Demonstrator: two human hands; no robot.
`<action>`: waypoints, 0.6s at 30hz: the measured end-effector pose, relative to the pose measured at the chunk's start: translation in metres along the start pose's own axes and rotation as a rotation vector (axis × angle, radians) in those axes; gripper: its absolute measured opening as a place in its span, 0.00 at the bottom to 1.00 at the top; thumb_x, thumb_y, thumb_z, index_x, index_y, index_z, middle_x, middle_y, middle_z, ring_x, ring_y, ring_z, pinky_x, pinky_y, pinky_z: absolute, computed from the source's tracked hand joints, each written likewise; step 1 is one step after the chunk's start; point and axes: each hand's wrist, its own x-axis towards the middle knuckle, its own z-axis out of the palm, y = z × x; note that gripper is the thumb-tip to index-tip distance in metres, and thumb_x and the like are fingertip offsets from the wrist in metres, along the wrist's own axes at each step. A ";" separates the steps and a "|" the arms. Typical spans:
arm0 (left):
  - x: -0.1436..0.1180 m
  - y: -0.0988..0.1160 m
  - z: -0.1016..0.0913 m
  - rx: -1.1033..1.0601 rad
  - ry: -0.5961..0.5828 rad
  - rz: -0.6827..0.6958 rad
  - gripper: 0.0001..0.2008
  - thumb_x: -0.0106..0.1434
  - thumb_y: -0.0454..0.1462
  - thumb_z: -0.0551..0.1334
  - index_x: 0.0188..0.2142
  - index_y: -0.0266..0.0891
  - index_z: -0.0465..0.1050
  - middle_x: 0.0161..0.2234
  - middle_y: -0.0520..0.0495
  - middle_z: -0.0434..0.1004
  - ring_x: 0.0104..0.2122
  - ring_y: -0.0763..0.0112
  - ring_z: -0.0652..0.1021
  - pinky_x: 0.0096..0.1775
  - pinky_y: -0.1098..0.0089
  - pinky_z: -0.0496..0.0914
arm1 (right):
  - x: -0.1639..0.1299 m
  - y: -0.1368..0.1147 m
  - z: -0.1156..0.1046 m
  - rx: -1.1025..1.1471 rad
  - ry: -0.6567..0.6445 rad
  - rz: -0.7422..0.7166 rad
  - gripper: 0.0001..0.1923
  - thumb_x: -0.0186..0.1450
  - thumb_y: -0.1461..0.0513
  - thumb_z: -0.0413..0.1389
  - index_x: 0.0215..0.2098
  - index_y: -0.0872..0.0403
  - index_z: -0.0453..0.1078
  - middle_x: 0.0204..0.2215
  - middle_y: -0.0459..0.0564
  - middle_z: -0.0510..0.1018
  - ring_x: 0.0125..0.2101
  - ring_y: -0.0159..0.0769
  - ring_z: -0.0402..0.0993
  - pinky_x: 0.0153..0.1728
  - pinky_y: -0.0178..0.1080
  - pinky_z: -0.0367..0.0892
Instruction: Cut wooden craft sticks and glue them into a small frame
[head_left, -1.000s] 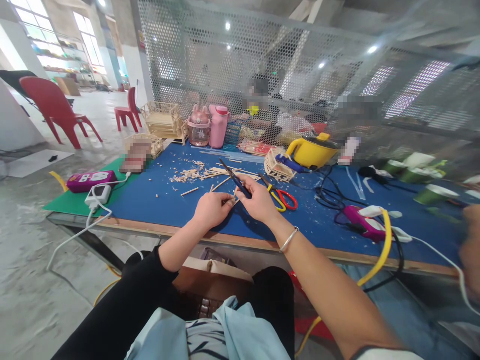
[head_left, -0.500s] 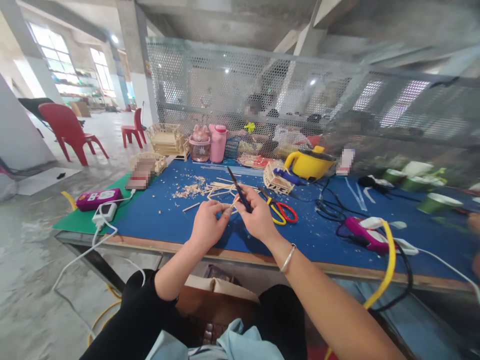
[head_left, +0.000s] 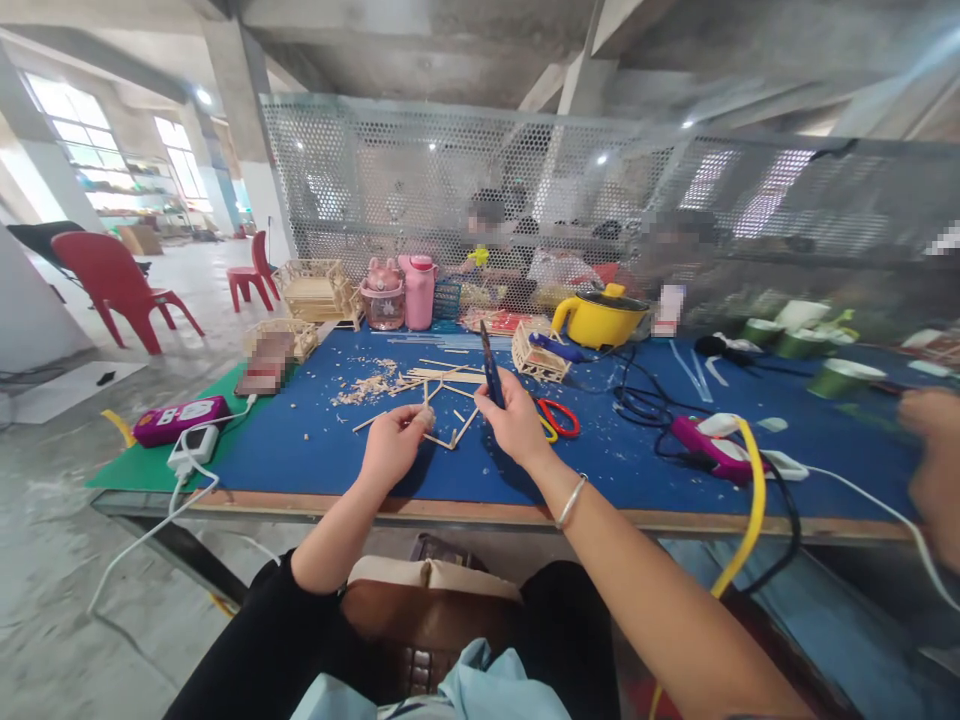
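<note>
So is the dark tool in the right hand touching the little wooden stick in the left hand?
Apart. The head view shows the dark tool raised upright in the right hand, with blue mat visible between it and the wooden stick pinched by the left hand.

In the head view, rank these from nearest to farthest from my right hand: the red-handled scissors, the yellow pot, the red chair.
From the right hand:
1. Red-handled scissors, on the mat just right of it.
2. Yellow pot, at the table's back, to the right.
3. Red chair, on the floor far left.

We see a yellow pot (head_left: 596, 318) near the mesh; red scissors (head_left: 556, 416) and a pink bottle (head_left: 417, 290) are on the blue mat (head_left: 300, 440).
</note>
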 end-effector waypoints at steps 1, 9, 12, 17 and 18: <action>-0.003 0.003 -0.001 -0.029 -0.002 -0.007 0.17 0.57 0.47 0.58 0.35 0.36 0.76 0.28 0.48 0.77 0.26 0.72 0.73 0.29 0.74 0.67 | -0.003 -0.001 -0.007 0.005 -0.011 0.015 0.13 0.57 0.63 0.51 0.42 0.54 0.64 0.28 0.43 0.68 0.24 0.29 0.64 0.28 0.34 0.65; -0.021 0.033 0.005 -0.326 -0.170 -0.113 0.17 0.54 0.49 0.62 0.32 0.37 0.74 0.26 0.51 0.74 0.23 0.78 0.70 0.27 0.76 0.68 | -0.045 -0.019 -0.063 -0.370 -0.383 -0.008 0.37 0.50 0.71 0.49 0.59 0.52 0.58 0.51 0.52 0.71 0.49 0.41 0.68 0.52 0.45 0.61; -0.021 0.036 0.008 -0.300 -0.213 -0.074 0.16 0.54 0.49 0.62 0.29 0.36 0.73 0.23 0.53 0.72 0.21 0.79 0.66 0.25 0.77 0.67 | -0.051 -0.026 -0.072 -0.474 -0.494 0.024 0.39 0.49 0.72 0.47 0.61 0.54 0.56 0.57 0.55 0.66 0.54 0.43 0.64 0.55 0.47 0.59; -0.024 0.039 0.011 -0.252 -0.272 -0.042 0.15 0.56 0.47 0.60 0.28 0.36 0.73 0.24 0.51 0.73 0.22 0.78 0.67 0.25 0.76 0.67 | -0.050 -0.027 -0.075 -0.521 -0.529 -0.029 0.40 0.49 0.71 0.47 0.61 0.52 0.56 0.58 0.54 0.65 0.55 0.43 0.64 0.55 0.48 0.61; -0.024 0.039 0.011 -0.242 -0.271 -0.035 0.15 0.56 0.47 0.60 0.29 0.36 0.73 0.24 0.50 0.73 0.22 0.78 0.67 0.26 0.76 0.67 | -0.049 -0.026 -0.076 -0.520 -0.528 -0.041 0.40 0.50 0.71 0.47 0.61 0.51 0.56 0.57 0.53 0.66 0.54 0.43 0.65 0.54 0.48 0.61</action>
